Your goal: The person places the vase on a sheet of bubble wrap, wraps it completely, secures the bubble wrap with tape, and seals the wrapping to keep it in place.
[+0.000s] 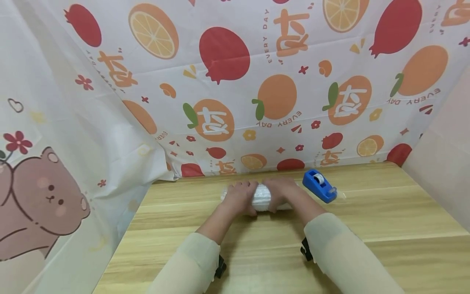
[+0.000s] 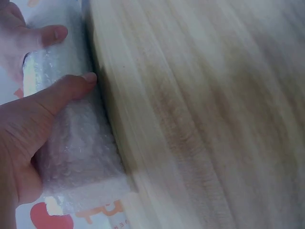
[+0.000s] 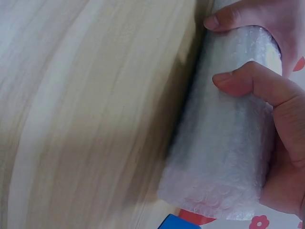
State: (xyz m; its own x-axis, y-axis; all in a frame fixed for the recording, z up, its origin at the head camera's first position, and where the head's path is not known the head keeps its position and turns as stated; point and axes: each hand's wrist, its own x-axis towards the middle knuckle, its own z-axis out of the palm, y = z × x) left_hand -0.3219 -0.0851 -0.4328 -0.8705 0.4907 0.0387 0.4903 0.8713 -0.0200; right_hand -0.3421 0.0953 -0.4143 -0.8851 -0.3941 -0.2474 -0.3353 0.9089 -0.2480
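A long bundle in bubble wrap [image 1: 261, 198] lies crosswise near the back of the wooden table. My left hand [image 1: 240, 197] grips its left half, and my right hand [image 1: 281, 191] grips it just to the right. In the left wrist view, the left thumb [image 2: 71, 89] presses along the near side of the wrap [image 2: 78, 138]. The right wrist view has the right thumb [image 3: 236, 81] bent over the same bundle [image 3: 219, 143], with the left hand [image 3: 259, 16] farther along. Most other fingertips are hidden behind the bundle. What the wrap encloses cannot be made out.
A blue tape dispenser [image 1: 318, 186] stands right of the bundle, a clear bit of tape [image 1: 341, 195] at its end. Behind the wooden table [image 1: 264, 253] hangs a fruit-print sheet [image 1: 235, 94]. Another sheet with a bear print [image 1: 51, 196] hangs on the left.
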